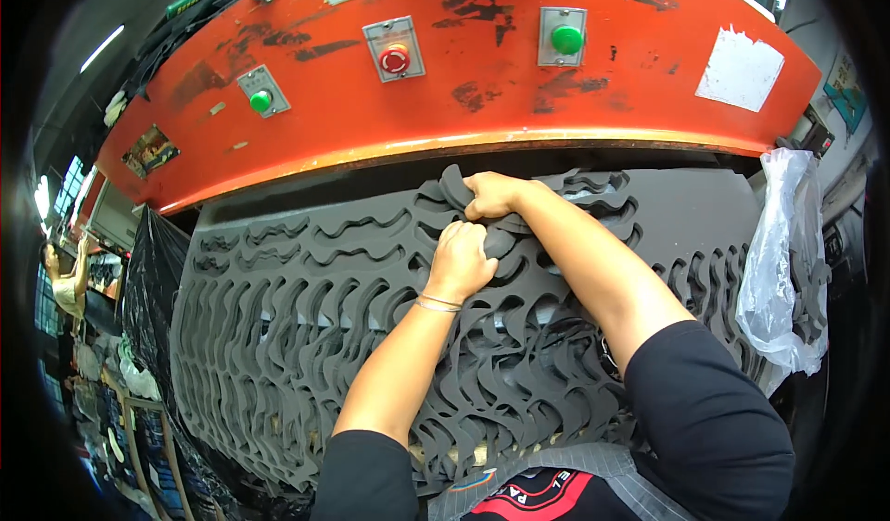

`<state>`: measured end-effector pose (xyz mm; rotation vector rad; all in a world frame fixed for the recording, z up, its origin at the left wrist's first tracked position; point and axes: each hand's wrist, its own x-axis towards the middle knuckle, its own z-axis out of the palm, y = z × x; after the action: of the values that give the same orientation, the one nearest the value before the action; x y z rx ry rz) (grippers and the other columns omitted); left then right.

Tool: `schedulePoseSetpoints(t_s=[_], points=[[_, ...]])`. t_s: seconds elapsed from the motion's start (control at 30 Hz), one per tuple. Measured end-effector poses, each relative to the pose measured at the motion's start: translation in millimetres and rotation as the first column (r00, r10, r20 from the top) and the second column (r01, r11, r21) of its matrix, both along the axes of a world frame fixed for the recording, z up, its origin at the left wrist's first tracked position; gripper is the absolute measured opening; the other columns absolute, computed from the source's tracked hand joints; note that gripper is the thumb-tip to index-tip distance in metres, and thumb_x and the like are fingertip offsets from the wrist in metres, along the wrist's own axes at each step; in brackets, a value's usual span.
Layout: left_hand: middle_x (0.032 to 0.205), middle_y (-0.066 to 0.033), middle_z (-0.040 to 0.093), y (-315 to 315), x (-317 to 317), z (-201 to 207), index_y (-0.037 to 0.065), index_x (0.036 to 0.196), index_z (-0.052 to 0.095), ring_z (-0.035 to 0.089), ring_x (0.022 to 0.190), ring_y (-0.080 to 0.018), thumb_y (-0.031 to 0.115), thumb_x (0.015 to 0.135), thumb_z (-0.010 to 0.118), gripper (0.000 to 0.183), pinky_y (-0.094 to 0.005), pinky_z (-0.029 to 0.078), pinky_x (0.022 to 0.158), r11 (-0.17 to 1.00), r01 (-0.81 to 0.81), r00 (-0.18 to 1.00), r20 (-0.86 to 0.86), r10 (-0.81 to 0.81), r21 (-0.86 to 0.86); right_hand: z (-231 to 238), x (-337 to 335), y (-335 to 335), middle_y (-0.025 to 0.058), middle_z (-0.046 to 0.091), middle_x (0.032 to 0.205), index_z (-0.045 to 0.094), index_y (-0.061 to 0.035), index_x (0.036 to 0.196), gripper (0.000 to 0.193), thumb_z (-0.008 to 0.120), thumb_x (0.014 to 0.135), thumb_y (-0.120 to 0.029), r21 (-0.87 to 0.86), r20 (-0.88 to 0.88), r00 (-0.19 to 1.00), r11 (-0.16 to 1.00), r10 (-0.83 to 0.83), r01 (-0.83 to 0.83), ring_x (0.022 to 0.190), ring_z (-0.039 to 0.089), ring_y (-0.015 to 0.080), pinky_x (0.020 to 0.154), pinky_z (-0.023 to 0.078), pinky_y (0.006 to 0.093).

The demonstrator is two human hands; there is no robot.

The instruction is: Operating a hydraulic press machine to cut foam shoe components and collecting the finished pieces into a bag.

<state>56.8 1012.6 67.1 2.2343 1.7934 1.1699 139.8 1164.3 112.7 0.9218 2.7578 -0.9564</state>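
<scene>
A thick dark grey foam sheet [695, 210], cut through with rows of wavy, curved openings, lies in front of me. At its far middle my right hand [495, 196] grips a curved foam piece [454, 187] that stands up from the sheet. My left hand [462, 260] is just nearer to me, its fingers curled down into the sheet beside a rounded foam piece [499, 243]. What those fingers hold, if anything, is hidden beneath the hand. Both forearms reach across the sheet, and my left wrist wears a thin bracelet [439, 302].
An orange machine beam [482, 85] spans the far side, bearing green buttons [566, 40] and a red button [394, 58]. A clear plastic bag [779, 271] holding dark pieces hangs at right. Black plastic [153, 261] drapes the left side. Another person [69, 285] stands far left.
</scene>
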Motion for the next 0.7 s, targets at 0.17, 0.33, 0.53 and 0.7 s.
schedulePoseSetpoints(t_s=[0.17, 0.33, 0.53, 0.7], points=[[0.091, -0.0167, 0.063, -21.0, -18.4, 28.8, 0.001, 0.091, 0.06, 0.061, 0.093, -0.031, 0.012, 0.056, 0.075, 0.039, -0.0388, 0.05, 0.081, 0.993, -0.07, 0.981, 0.185, 0.052, 0.092, -4.4, -16.0, 6.1, 0.0254, 0.062, 0.11, 0.058, 0.0048, 0.114, 0.054, 0.066, 0.067, -0.019, -0.103, 0.03, 1.0, 0.995, -0.004, 0.008, 0.105, 0.06, 0.0349, 0.09, 0.047, 0.0369], [0.091, -0.0145, 0.066, -65.5, -97.4, 115.6, -0.003, 0.089, 0.062, 0.064, 0.079, -0.0265, 0.009, 0.08, 0.056, 0.016, -0.0357, 0.051, 0.08, 0.989, -0.134, -0.116, 0.99, -0.081, 0.065, -16.2, -3.1, 10.6, 0.0232, 0.054, 0.123, 0.057, 0.0029, 0.117, 0.054, 0.068, 0.07, -0.022, 0.277, 0.092, 0.996, 0.96, 0.022, -0.046, 0.117, 0.052, 0.035, 0.097, 0.045, 0.04], [0.072, -0.0095, 0.065, -43.0, -184.0, 125.2, -0.003, 0.086, 0.064, 0.059, 0.064, -0.0171, 0.015, 0.062, 0.065, 0.03, -0.0301, 0.048, 0.064, 0.847, -0.414, 0.871, 0.126, 0.475, -0.333, -0.4, -28.4, -2.3, 0.0191, 0.052, 0.128, 0.062, 0.0021, 0.114, 0.056, 0.068, 0.067, -0.027, 0.284, 0.135, 0.989, 0.953, 0.065, -0.102, 0.12, 0.048, 0.034, 0.099, 0.043, 0.0398], [0.102, -0.0286, 0.063, 7.9, -174.9, 68.6, -0.005, 0.101, 0.065, 0.063, 0.1, -0.0363, 0.018, 0.061, 0.068, 0.047, -0.0366, 0.05, 0.088, 0.678, -0.352, 0.927, -0.339, 0.16, -0.645, -9.0, -25.4, -3.1, 0.0192, 0.055, 0.124, 0.062, 0.0011, 0.115, 0.055, 0.067, 0.067, -0.026, 0.376, 0.038, 0.982, 0.908, 0.184, -0.185, 0.117, 0.051, 0.0329, 0.097, 0.044, 0.0385]])
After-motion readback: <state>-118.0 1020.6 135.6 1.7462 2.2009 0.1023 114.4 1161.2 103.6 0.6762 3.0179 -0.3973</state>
